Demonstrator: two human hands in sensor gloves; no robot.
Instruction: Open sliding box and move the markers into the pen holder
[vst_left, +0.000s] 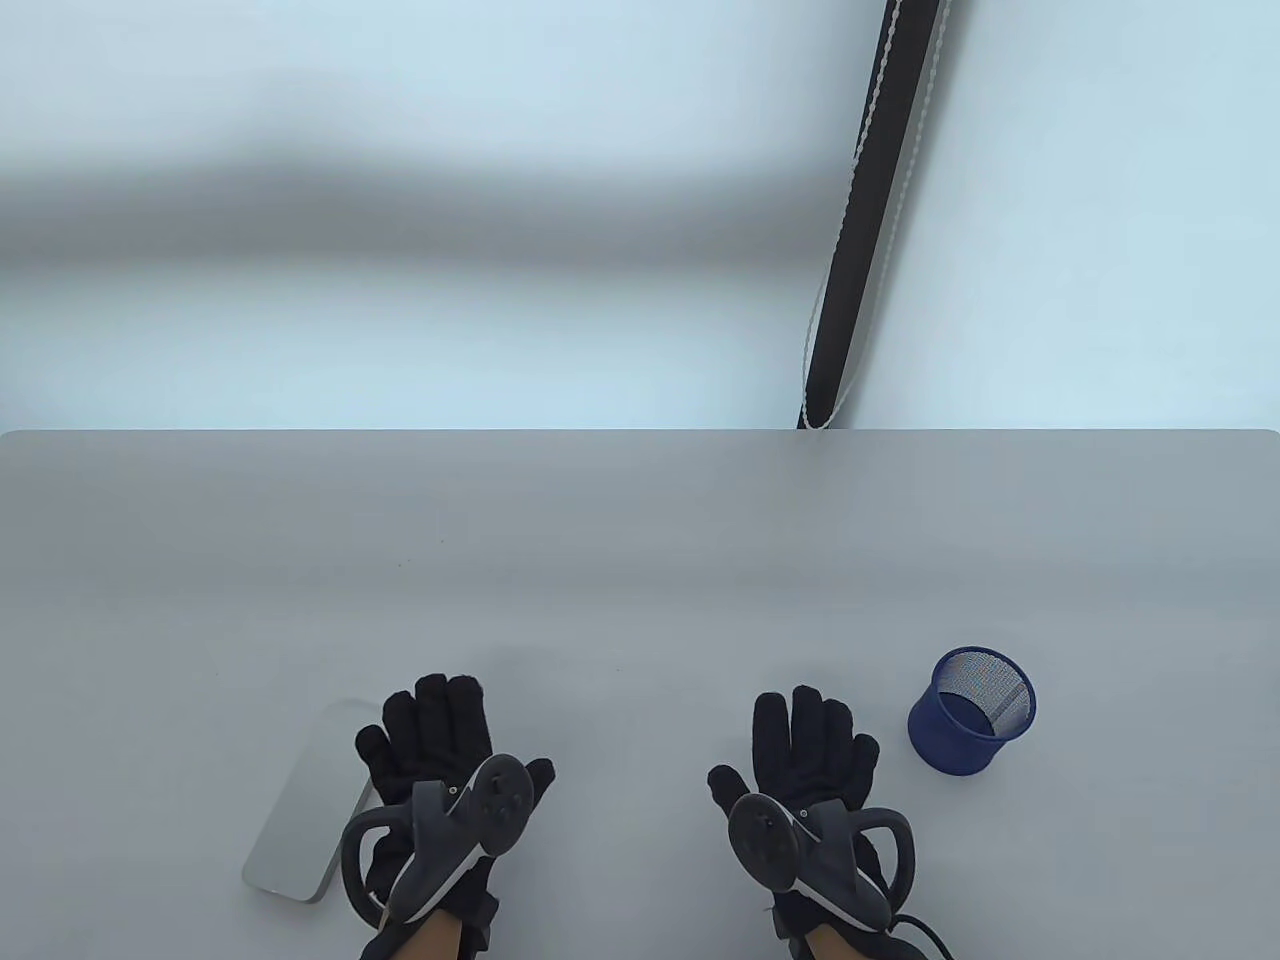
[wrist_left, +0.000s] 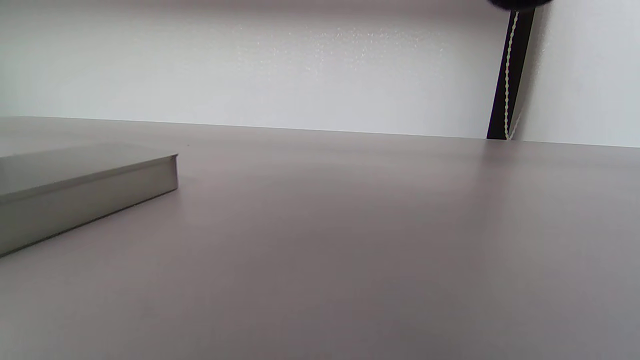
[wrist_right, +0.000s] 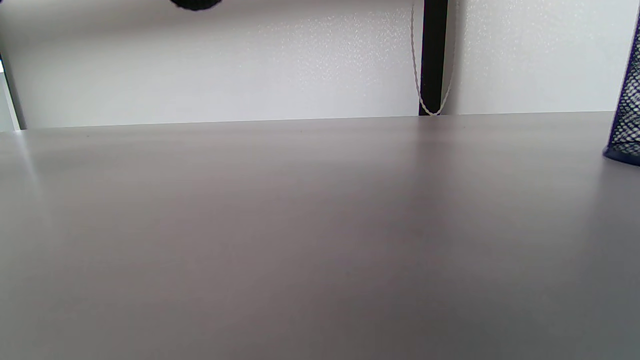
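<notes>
From above, the grey table carries my flat silver sliding box at eight o'clock, closed, partly under my left hand. My right hand lies well apart from the blue mesh pen holder at four o'clock. Both hands lie flat, fingers straight, holding nothing. My left wrist view shows the box's side wall; no writing is readable anywhere.
</notes>
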